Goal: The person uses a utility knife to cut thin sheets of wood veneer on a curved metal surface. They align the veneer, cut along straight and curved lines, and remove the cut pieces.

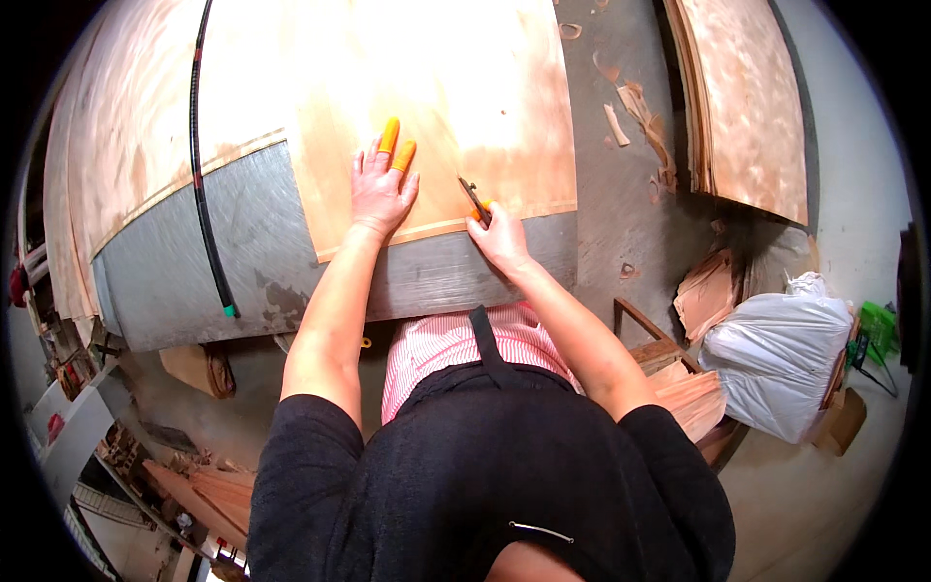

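A thin wood veneer sheet [436, 184] lies over a grey metal-topped table [436, 276], its near edge a little short of the table's front. My left hand [381, 194] rests flat on this sheet with fingers spread; orange finger covers sit on two of them. To its right, my right hand [499, 236] is closed around a slim dark knife [472, 194]. The knife points up and to the left, its tip at the veneer's surface. Something orange shows on a finger of the right hand too, partly hidden by the knife.
A black flexible strip [199, 165] with a green end crosses more veneer [145, 116] on the left. Stacked veneer [747, 107] stands at the far right. Scraps [645, 126] litter the floor. A white sack [776, 359] and a wooden frame [655, 349] are at the right.
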Demonstrator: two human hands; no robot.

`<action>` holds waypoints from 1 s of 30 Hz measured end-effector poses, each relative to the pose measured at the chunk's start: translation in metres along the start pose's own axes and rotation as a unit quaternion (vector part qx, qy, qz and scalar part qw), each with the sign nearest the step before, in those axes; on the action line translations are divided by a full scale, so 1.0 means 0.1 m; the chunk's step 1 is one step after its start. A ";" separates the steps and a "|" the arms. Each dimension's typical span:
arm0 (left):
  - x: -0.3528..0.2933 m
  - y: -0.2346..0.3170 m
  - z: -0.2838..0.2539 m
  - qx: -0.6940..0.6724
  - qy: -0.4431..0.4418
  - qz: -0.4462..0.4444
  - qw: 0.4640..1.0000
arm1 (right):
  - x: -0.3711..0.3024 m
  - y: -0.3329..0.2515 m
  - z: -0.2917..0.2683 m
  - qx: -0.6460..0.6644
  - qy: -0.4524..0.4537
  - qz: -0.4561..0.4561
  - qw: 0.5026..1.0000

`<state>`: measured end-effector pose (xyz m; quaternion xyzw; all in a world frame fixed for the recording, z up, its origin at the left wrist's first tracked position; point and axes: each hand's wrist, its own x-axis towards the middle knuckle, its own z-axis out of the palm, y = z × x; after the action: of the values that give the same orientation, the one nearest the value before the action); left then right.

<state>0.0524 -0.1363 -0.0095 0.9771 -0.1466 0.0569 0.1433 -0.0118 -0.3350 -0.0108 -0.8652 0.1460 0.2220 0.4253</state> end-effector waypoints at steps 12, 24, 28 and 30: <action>0.24 -0.31 0.01 -0.014 0.004 0.077 0.997 | -0.14 -0.06 0.22 -0.038 0.178 0.017 0.983; 0.21 -0.37 0.04 -0.015 0.011 0.067 0.998 | -0.49 -0.64 0.40 0.155 -0.056 -0.009 0.986; 0.24 -0.33 0.05 -0.016 0.017 0.071 0.997 | -0.19 -0.62 0.64 0.075 -0.018 -0.079 0.994; 0.24 -0.32 0.05 -0.025 0.025 0.074 0.997 | -0.04 -0.56 0.78 -0.023 0.085 -0.203 0.975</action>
<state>0.0852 -0.1146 -0.0188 0.9581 -0.2160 0.0881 0.1663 -0.0109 -0.2391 -0.0127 -0.9022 -0.0026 0.0596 0.4272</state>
